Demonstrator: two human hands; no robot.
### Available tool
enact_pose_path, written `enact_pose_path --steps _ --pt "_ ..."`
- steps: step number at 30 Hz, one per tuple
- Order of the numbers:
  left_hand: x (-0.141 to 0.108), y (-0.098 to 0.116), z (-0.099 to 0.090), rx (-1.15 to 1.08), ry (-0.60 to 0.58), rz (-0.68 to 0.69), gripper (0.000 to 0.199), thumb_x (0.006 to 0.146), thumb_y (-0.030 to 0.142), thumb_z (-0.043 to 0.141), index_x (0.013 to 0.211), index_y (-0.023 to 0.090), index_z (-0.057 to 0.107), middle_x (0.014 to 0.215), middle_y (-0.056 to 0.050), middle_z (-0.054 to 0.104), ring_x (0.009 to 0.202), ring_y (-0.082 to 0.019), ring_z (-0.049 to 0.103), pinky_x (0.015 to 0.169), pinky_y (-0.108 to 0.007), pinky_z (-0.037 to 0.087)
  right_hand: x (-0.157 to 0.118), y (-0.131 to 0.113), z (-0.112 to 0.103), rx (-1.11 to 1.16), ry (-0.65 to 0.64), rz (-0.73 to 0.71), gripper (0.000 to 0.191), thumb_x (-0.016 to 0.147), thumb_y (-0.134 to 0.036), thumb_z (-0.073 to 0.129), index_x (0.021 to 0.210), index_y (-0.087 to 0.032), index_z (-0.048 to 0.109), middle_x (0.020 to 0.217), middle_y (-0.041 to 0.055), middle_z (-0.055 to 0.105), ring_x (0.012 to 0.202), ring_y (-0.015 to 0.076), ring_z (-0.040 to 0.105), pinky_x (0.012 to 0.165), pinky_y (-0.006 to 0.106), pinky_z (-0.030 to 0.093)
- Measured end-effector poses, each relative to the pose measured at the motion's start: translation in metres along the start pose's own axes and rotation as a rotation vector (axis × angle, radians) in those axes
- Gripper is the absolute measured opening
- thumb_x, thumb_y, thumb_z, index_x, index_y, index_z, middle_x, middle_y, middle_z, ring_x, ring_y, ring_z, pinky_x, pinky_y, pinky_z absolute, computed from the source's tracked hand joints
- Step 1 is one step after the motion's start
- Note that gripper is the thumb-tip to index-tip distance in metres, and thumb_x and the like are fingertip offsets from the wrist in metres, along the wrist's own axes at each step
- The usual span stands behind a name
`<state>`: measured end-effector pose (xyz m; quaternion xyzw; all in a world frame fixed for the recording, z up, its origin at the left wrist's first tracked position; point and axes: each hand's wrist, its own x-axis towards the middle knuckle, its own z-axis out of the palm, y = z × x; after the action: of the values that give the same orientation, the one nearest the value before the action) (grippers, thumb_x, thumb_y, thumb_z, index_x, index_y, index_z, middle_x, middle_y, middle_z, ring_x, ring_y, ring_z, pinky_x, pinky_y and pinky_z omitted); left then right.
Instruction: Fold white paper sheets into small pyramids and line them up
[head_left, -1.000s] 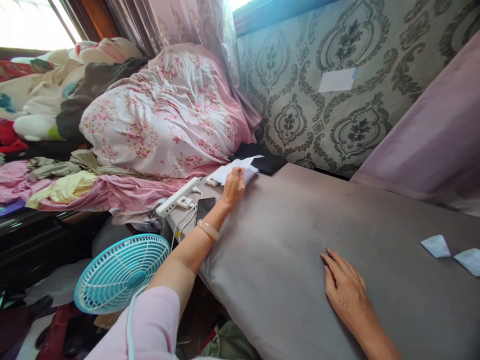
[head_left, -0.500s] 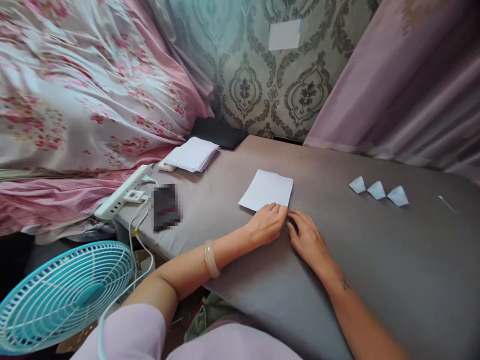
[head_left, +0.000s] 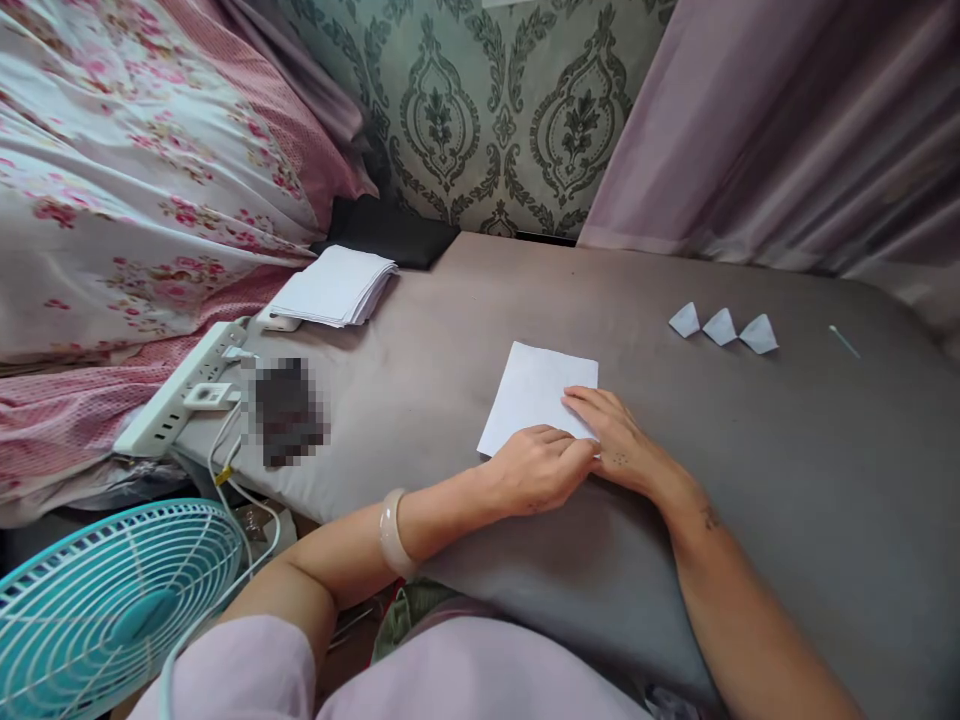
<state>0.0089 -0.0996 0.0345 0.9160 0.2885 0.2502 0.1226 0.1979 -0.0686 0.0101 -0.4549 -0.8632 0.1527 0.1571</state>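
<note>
A white sheet of paper (head_left: 525, 390) lies on the grey cloth-covered surface in front of me. My left hand (head_left: 536, 468), below a pale bangle (head_left: 394, 532), is closed at the paper's near edge, thumb and curled fingers together at the near right corner. Flat across the sheet's right side rests my right hand (head_left: 619, 435), its fingers stretched out. The two hands touch or nearly touch at that corner, and they hide the paper's lower right part. To the right stand three small folded paper pieces (head_left: 720, 326) in a row.
A stack of white paper (head_left: 334, 285) sits at the back left, before a black flat item (head_left: 394, 232). Along the left edge are a power strip (head_left: 176, 390) with cables and a blurred dark object (head_left: 289, 412). A blue fan (head_left: 142, 610) stands lower left; a cotton swab (head_left: 845, 342) lies far right.
My right hand has moved from beside the paper's near corner onto its right side and flattened there. My left hand stays at the near edge. The camera view has shifted.
</note>
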Motion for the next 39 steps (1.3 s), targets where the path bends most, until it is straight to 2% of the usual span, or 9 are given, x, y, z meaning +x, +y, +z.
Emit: enact_pose_path --steps 2,7,9,11,14,21,28,34,39 --pt "-0.001 -0.004 -0.009 -0.195 0.101 -0.104 0.028 0.097 0.038 0.039 0.098 0.016 0.056 0.084 -0.007 0.071 0.078 -0.017 0.068 0.075 -0.029 0.053 -0.001 0.001 -0.002 0.031 -0.024 0.007 0.052 0.077 -0.023 0.057 0.128 -0.016 0.053 0.137 0.0147 0.048 0.126 0.0295 0.042 0.105 0.046 0.039" --pt "-0.003 -0.041 -0.037 -0.624 0.467 -0.569 0.041 0.098 0.048 0.033 0.098 0.016 0.058 0.088 -0.008 0.073 0.085 -0.016 0.068 0.082 -0.028 0.051 -0.002 -0.001 -0.011 0.08 -0.029 0.066 0.041 0.078 -0.024 0.059 0.119 -0.022 0.061 0.123 0.0103 0.055 0.11 0.0266 0.05 0.094 0.041 0.045" --pt "-0.005 -0.058 -0.042 -0.662 0.476 -0.698 0.05 0.096 0.055 0.031 0.1 0.014 0.06 0.09 -0.01 0.073 0.091 -0.019 0.067 0.083 -0.031 0.05 -0.001 -0.003 -0.013 0.086 0.004 0.109 0.031 0.081 -0.028 0.058 0.11 -0.022 0.064 0.115 0.0092 0.058 0.103 0.0251 0.052 0.091 0.04 0.045" --pt "-0.008 -0.072 -0.042 -0.65 0.402 -0.823 0.061 0.094 0.061 0.025 0.1 0.014 0.064 0.094 -0.01 0.073 0.097 -0.022 0.064 0.085 -0.033 0.049 0.0 -0.003 -0.014 0.101 0.071 0.2 0.024 0.085 -0.037 0.055 0.1 -0.022 0.066 0.106 0.0083 0.061 0.098 0.0236 0.054 0.088 0.038 0.046" --pt "-0.009 -0.083 -0.037 -0.652 0.287 -0.928 0.07 0.091 0.067 0.022 0.102 0.015 0.067 0.1 -0.01 0.072 0.101 -0.024 0.063 0.088 -0.035 0.047 0.002 -0.002 -0.012 0.127 0.153 0.372 0.031 0.086 -0.048 0.052 0.094 -0.021 0.065 0.098 0.0073 0.063 0.093 0.0225 0.056 0.08 0.034 0.046" --pt "-0.009 -0.085 -0.03 -0.604 0.203 -0.895 0.062 0.092 0.064 0.026 0.094 0.017 0.067 0.104 -0.009 0.071 0.106 -0.025 0.06 0.095 -0.036 0.043 0.008 0.0 -0.001 0.049 0.24 0.587 0.035 0.086 -0.049 0.049 0.083 -0.018 0.065 0.104 0.0107 0.061 0.095 0.0241 0.058 0.08 0.035 0.045" --pt "-0.008 -0.085 -0.019 -0.468 0.195 -0.804 0.033 0.082 0.038 0.059 0.105 0.015 0.058 0.085 -0.006 0.069 0.079 -0.018 0.062 0.077 -0.032 0.049 0.011 0.001 0.003 -0.019 0.313 0.658 0.034 0.08 -0.053 0.056 0.072 -0.021 0.05 0.095 0.007 0.054 0.078 0.0194 0.057 0.074 0.034 0.045" --pt "-0.006 -0.081 -0.019 -0.456 0.184 -0.808 0.024 0.082 0.026 0.057 0.104 0.016 0.056 0.083 -0.004 0.068 0.077 -0.016 0.061 0.077 -0.034 0.049 0.013 0.0 0.006 -0.054 0.322 0.675 0.035 0.08 -0.056 0.055 0.077 -0.021 0.052 0.098 0.0085 0.054 0.082 0.0229 0.058 0.072 0.037 0.045" --pt "-0.01 -0.083 -0.012 -0.192 0.15 -0.748 0.03 0.083 0.022 0.057 0.111 0.016 0.055 0.09 -0.006 0.067 0.091 -0.022 0.057 0.085 -0.041 0.048 0.014 -0.002 0.006 -0.047 0.345 0.699 0.047 0.079 -0.055 0.057 0.107 -0.017 0.053 0.112 0.0138 0.054 0.095 0.0279 0.058 0.078 0.04 0.045"
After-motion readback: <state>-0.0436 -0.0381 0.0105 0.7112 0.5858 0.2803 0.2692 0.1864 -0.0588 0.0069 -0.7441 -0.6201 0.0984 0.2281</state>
